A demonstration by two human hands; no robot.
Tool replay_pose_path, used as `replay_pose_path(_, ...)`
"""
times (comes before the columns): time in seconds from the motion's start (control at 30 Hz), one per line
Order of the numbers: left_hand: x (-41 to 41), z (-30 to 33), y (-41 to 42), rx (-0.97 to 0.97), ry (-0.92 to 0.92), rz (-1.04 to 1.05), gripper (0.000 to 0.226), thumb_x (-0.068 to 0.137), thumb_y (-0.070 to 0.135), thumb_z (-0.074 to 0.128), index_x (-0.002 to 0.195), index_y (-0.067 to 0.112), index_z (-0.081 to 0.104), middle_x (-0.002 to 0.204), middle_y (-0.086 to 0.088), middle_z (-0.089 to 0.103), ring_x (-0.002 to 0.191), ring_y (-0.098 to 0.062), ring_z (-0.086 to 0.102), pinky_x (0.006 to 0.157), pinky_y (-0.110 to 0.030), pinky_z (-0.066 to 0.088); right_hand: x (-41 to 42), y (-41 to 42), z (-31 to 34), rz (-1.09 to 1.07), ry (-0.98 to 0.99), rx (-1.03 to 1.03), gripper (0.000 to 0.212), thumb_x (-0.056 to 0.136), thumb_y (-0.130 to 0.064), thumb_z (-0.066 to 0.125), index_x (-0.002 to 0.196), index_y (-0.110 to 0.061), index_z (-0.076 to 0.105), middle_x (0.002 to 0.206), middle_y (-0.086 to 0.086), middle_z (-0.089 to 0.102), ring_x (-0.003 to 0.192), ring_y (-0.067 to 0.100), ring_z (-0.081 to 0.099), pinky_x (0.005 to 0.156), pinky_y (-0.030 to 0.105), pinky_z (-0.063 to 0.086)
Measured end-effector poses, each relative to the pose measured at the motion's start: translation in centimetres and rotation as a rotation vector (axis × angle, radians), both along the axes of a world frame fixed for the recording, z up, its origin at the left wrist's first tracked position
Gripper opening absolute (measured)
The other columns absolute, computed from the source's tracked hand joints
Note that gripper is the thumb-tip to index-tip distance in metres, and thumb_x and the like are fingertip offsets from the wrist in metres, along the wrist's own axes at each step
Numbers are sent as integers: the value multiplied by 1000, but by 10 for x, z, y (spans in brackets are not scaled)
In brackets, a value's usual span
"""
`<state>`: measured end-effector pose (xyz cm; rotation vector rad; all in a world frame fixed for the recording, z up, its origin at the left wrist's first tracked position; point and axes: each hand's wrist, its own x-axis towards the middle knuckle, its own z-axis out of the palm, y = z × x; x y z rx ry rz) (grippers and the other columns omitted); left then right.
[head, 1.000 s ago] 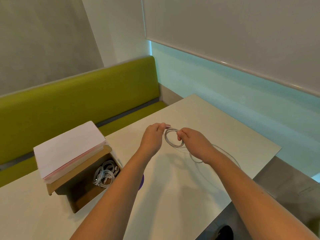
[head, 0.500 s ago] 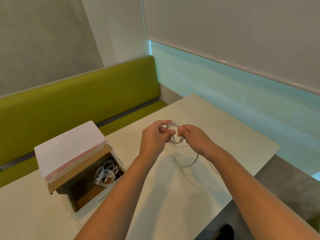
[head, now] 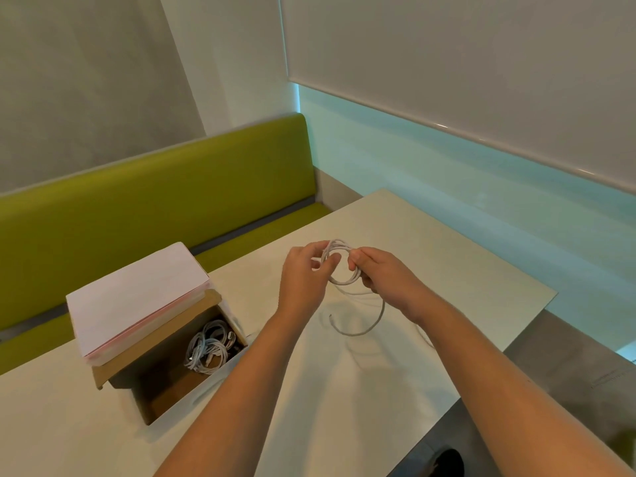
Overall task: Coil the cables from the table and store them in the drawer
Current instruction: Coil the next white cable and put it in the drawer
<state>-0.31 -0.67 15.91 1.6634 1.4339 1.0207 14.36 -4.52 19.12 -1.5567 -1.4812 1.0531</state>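
White cable (head: 344,277), partly wound into a small coil held above the table (head: 464,270) between both hands. The left hand (head: 303,275) pinches the coil's near-left side between thumb and curled fingers; the right hand (head: 385,271) grips the right side, fingers folded round the loops. Part of the coil is hidden behind the fingers of both hands, so the number of turns cannot be counted. A loose tail (head: 361,328) hangs from the coil in an open curve, its free end just above the tabletop; whether it touches the surface cannot be told. A thinner strand near the right forearm is faint and hard to trace.

To the left, an open cardboard drawer (head: 165,390) stands on the table, with coiled white cables (head: 210,349) lying at its far end. Its rear portion is covered by a brown casing topped with a stack of pink-white paper (head: 137,297).

The table's right edge runs diagonally just beyond the right forearm; its far corner lies well apart from the hands. Bare tabletop lies between the hands and the drawer. A green bench (head: 155,208) borders the table's far side.
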Motion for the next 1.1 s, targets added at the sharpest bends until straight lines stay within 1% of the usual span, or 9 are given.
replay_pose_path(0.1, -5, 5, -2, -219, -245, -152, 19, 95, 24, 62, 110, 16, 71, 97, 0, 75, 91, -10, 68, 83, -24, 49, 2, 0, -1, -15, 3, 8, 32, 104, -28, 37, 79, -18, 55, 69, -5, 46, 64, 14, 39, 59, 22, 34)
replay_pose_path(0.2, -15, 7, -3, -326, -408, -215, 18, 92, 26, 66, 99, 11, 74, 83, -2, 71, 83, -14, 65, 90, -32, 54, 5, 0, -4, -42, 20, 0, 32, 104, -29, 38, 79, -19, 54, 67, -6, 45, 63, 14, 38, 59, 22, 33)
replay_pose_path(0.33, -24, 7, -3, -392, -435, -242, 18, 94, 25, 62, 98, 16, 76, 90, -2, 71, 83, -11, 64, 81, -27, 55, 8, 1, -8, -68, 0, 10, 33, 104, -30, 37, 78, -19, 55, 67, -6, 45, 63, 13, 39, 59, 23, 33)
replay_pose_path(0.6, -14, 8, -4, -395, -480, 17, 22, 81, 23, 78, 96, 6, 77, 85, -13, 76, 71, -21, 72, 69, -26, 60, 5, 3, -16, -143, -12, 74, 35, 103, -35, 42, 82, -17, 63, 68, -10, 51, 65, 7, 45, 68, 25, 38)
replay_pose_path(0.7, -11, 9, -5, -394, -542, 67, 21, 81, 19, 78, 95, 3, 76, 85, -12, 76, 70, -20, 71, 67, -23, 59, 7, 2, -13, -132, 67, 39, 32, 101, -38, 46, 90, -19, 70, 67, -14, 52, 61, 3, 45, 63, 19, 37)
replay_pose_path(0.8, -12, 14, -1, -382, -627, 106, 12, 84, 16, 74, 88, 5, 76, 81, -7, 75, 65, -14, 70, 65, -20, 58, 16, 0, -17, -127, 201, 13, 19, 98, -34, 54, 95, -25, 70, 71, -7, 52, 64, 10, 47, 60, 18, 40)
replay_pose_path(0.93, -20, 23, 7, -385, -696, 126, 11, 86, 19, 72, 86, 9, 76, 75, -3, 73, 64, -9, 67, 68, -21, 59, 28, -5, -51, -138, 98, -46, 7, 92, -19, 65, 97, -21, 69, 96, -1, 68, 88, 14, 65, 72, 13, 45)
replay_pose_path(1.0, -22, 27, 8, -397, -749, 126, 13, 87, 21, 70, 87, 10, 77, 77, -1, 73, 67, -9, 68, 69, -21, 59, 30, -10, -72, -140, 4, -120, 5, 90, -18, 68, 92, -21, 70, 98, -2, 70, 94, 13, 64, 79, 18, 45)
replay_pose_path(1.1, -22, 31, 8, -409, -801, 111, 14, 89, 21, 68, 89, 10, 77, 76, 1, 74, 70, -8, 68, 71, -21, 59, 31, -18, -100, -160, 6, -219, 5, 87, -19, 71, 88, -24, 71, 97, -3, 71, 93, 18, 65, 86, 27, 49)
